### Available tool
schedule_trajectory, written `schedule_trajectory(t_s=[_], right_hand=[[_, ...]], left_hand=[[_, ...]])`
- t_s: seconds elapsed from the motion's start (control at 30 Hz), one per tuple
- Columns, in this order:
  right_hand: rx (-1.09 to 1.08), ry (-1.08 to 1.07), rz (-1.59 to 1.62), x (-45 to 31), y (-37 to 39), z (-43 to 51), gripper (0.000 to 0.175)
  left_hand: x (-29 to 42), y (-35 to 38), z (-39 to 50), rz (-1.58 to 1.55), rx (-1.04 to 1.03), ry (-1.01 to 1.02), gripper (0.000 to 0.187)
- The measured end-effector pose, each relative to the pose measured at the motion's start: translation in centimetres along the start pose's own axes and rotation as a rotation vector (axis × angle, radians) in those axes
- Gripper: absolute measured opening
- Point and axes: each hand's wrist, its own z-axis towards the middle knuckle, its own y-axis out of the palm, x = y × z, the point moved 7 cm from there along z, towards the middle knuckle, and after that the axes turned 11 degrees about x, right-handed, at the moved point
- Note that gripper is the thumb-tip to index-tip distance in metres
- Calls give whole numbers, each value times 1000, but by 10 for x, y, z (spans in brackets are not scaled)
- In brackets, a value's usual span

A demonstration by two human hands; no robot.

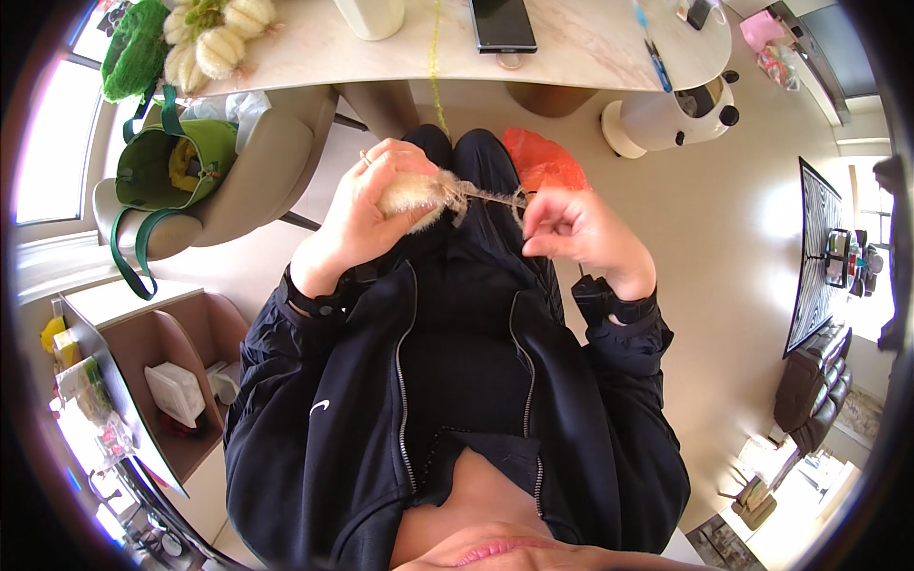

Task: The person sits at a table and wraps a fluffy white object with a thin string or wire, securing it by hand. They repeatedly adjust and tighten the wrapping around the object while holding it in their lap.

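Note:
My left hand [371, 207] is closed around a fuzzy cream chenille piece [414, 196] above my lap. From its right end a thin brownish fuzzy strand [493, 194] stretches across to my right hand [571, 228], whose fingers are curled with thumb and forefinger close together at the strand's end. Whether a small tool is in those fingers is hard to tell. Fuzzy cream pieces [218, 46] of similar look lie on the marble-look table [314, 61], beside a green fuzzy bundle [136, 50]. A yellow-green fuzzy strand [433, 64] hangs over the table's edge towards my knees.
On the table are a white cup [371, 18], a dark phone [502, 25] and blue-handled scissors [658, 66]. A green bag [175, 164] rests on a beige chair [278, 153] at left. A red plastic bag [543, 160] lies beside my knee. A white bin [664, 118] stands at right.

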Motion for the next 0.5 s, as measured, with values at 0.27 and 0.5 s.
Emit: schedule_trajectory(t_s=[0.27, 0.5], right_hand=[[427, -159, -185, -36, -41, -15, 24], [473, -317, 76, -49, -22, -10, 15]], left_hand=[[0, 9, -3, 54, -89, 90, 51], [4, 12, -5, 83, 37, 266, 44]])
